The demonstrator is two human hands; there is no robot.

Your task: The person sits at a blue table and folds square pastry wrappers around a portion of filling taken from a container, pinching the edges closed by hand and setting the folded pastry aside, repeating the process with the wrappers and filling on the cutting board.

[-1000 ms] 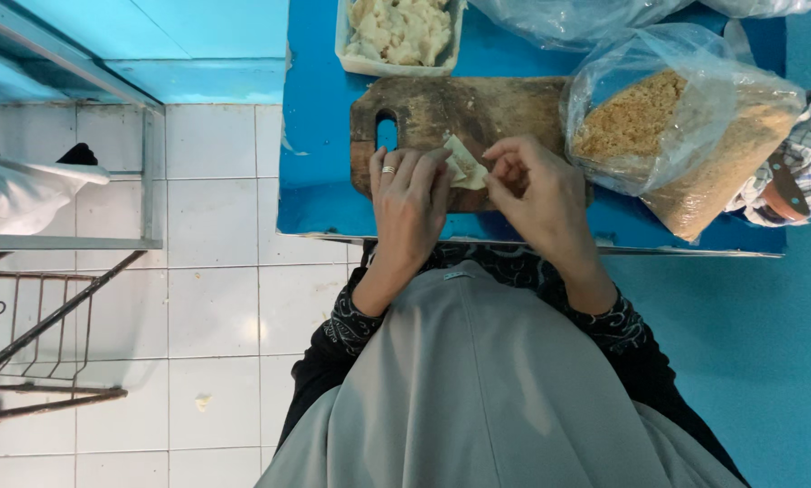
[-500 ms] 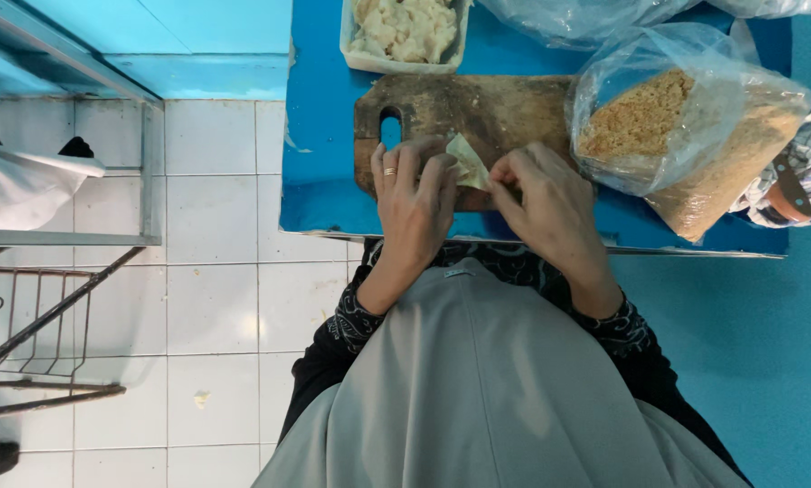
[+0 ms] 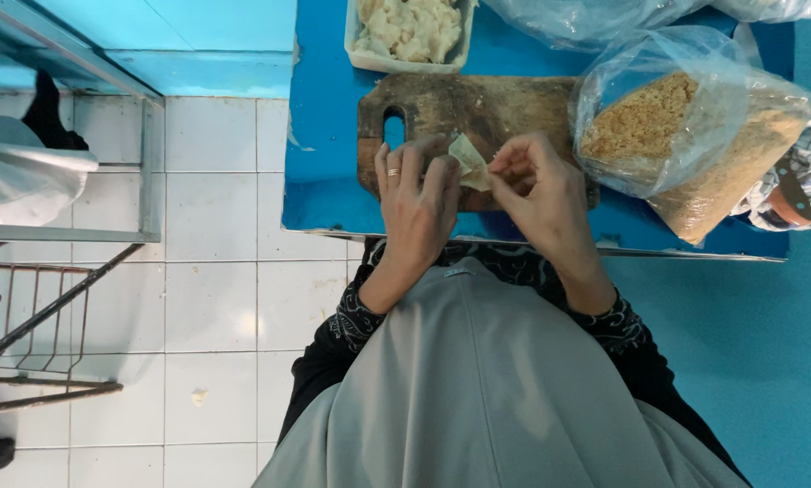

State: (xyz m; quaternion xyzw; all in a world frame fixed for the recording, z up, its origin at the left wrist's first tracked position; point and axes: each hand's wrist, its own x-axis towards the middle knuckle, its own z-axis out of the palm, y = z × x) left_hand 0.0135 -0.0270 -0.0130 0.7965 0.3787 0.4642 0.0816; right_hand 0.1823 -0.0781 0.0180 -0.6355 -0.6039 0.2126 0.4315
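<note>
Over a dark wooden cutting board (image 3: 464, 108) with a handle hole, both my hands hold one small pale dough wrapper (image 3: 470, 163). My left hand (image 3: 419, 203), with a ring on one finger, grips the wrapper's left side with its fingers closed together. My right hand (image 3: 537, 194) pinches the wrapper's right edge between thumb and fingertips. The board lies on a blue table (image 3: 320, 154). What is inside the wrapper is hidden by the fingers.
A white tray of pale filling (image 3: 410, 32) stands beyond the board. A clear plastic bag of brown crumbs (image 3: 686, 126) lies to the right, with a knife on a checked cloth (image 3: 799, 194) past it. White tiled floor and a metal rack (image 3: 53, 298) are on the left.
Both hands stay on the wrapper at the board's near edge. The fingers of my right hand have shifted slightly along the wrapper's edge.
</note>
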